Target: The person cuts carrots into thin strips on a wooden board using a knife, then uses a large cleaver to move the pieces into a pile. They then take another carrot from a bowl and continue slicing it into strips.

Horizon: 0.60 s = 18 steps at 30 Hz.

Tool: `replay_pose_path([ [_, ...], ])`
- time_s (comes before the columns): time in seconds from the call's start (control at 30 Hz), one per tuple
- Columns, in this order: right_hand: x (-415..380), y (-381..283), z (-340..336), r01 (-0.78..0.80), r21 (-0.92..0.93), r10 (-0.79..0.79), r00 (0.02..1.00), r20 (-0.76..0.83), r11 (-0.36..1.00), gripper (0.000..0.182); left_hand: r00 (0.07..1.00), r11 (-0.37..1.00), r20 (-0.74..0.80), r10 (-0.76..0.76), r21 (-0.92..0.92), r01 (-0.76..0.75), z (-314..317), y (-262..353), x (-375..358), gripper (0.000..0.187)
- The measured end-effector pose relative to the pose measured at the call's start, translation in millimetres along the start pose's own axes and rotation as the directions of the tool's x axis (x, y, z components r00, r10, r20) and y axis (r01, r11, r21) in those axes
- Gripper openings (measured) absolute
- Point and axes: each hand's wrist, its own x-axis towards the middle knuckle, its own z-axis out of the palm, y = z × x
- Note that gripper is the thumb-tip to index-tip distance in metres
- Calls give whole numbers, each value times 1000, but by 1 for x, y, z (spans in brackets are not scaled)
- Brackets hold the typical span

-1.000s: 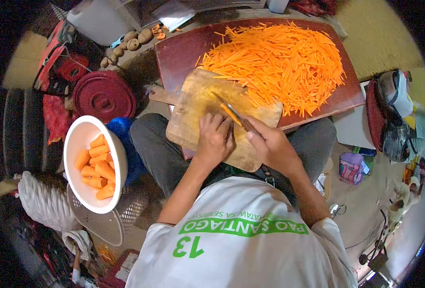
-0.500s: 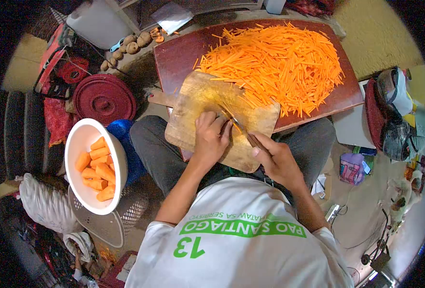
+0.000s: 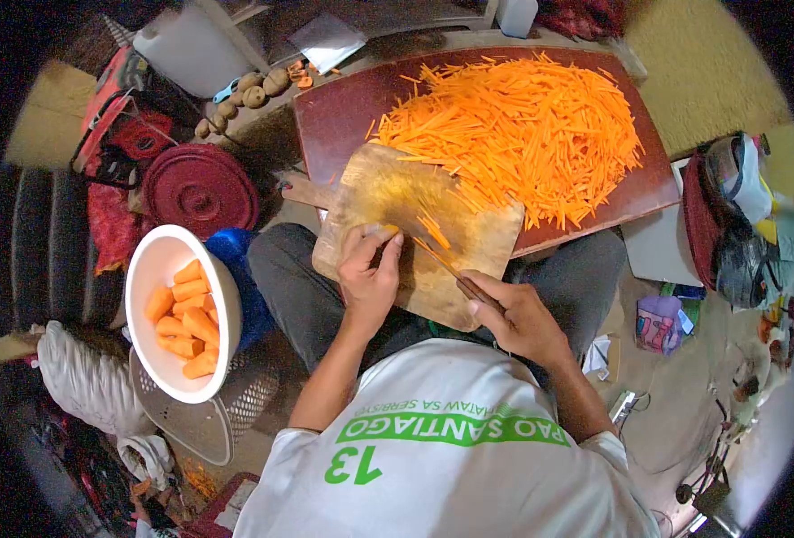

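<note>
My right hand [image 3: 524, 325] is closed round the handle of a knife [image 3: 479, 291], its blade pointing up and left over the wooden cutting board [image 3: 348, 211]. My left hand [image 3: 370, 276] is over the left part of the board, thumb and fingertips pinched together at a small yellowish-orange bit too small to make out. Between the left fingertips and the knife's far end lie a few cut carrot sticks [image 3: 434, 232]. A large heap of carrot sticks [image 3: 540, 134] spreads past the board's far edge onto the dark red table [image 3: 334, 117].
A white basin [image 3: 137, 309] with several peeled carrot pieces [image 3: 201, 325] stands at the left. Behind it are a dark red round lid [image 3: 201, 193] and several brown root vegetables [image 3: 253, 96]. Shoes [image 3: 740, 255] and bags are at the right.
My left hand has drawn back left from the blade, its fingertips now pinched. The knife has shifted slightly down and left, and cut sticks show on the board.
</note>
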Motion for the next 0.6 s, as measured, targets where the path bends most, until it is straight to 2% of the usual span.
replay_pose_path([
  [0.1,11,3,-11,41,-36,-42,999,-32,999,40,998,999,62,-3,35,0,-5,0,-2,15],
  [0.13,18,4,-16,10,16,-9,999,-50,1000,37,997,999,82,1,49,-5,-5,-1,-2,16],
  [0.23,42,20,-43,-45,-58,46,999,21,997,36,984,990,164,62,113,-82,-6,-6,-1,21],
  [0.27,50,29,-44,25,-21,-27,998,-55,999,33,980,990,178,84,94,-102,-4,-11,-3,30],
  [0.37,72,33,-67,-36,-127,30,998,-46,991,31,972,974,181,153,140,-179,-5,-12,0,34],
  [0.4,78,32,-72,-52,-102,45,997,-66,993,30,971,974,211,109,175,-147,-9,-8,-1,36],
  [0.5,86,31,-82,-111,-14,108,985,-133,994,29,961,976,245,126,141,-164,-12,-10,-2,37],
  [0.6,77,20,-78,-14,-58,2,981,-195,998,30,960,976,266,89,168,-137,-11,-17,-3,34],
])
